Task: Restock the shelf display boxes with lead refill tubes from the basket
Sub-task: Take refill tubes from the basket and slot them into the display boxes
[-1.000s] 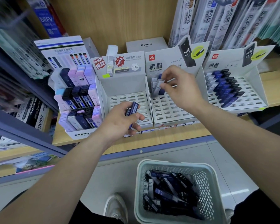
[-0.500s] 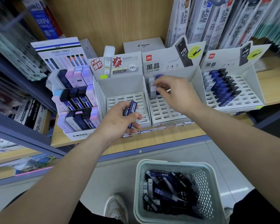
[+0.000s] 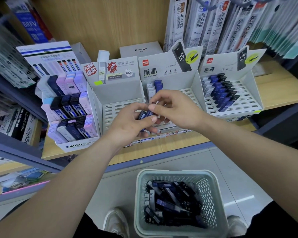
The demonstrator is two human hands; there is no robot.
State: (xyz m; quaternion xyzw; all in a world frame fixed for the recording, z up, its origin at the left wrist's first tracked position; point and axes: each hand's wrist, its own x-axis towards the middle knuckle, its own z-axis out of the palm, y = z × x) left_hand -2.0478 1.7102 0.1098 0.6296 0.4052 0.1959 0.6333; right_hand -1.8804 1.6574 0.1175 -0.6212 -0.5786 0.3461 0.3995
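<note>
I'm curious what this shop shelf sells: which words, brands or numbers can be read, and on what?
"PILOT": grey box at the back.
"MONO": left display box.
"deli", "HB 0.7": middle display box.
"JF-0.5": hanging packs.
"BRFV": blue pack.
"HB", "07": tubes in the basket.
Price tags: too blurred.

Left hand [image 3: 132,122] grips tubes [image 3: 145,115]; right hand [image 3: 175,109] pinches 1.
</note>
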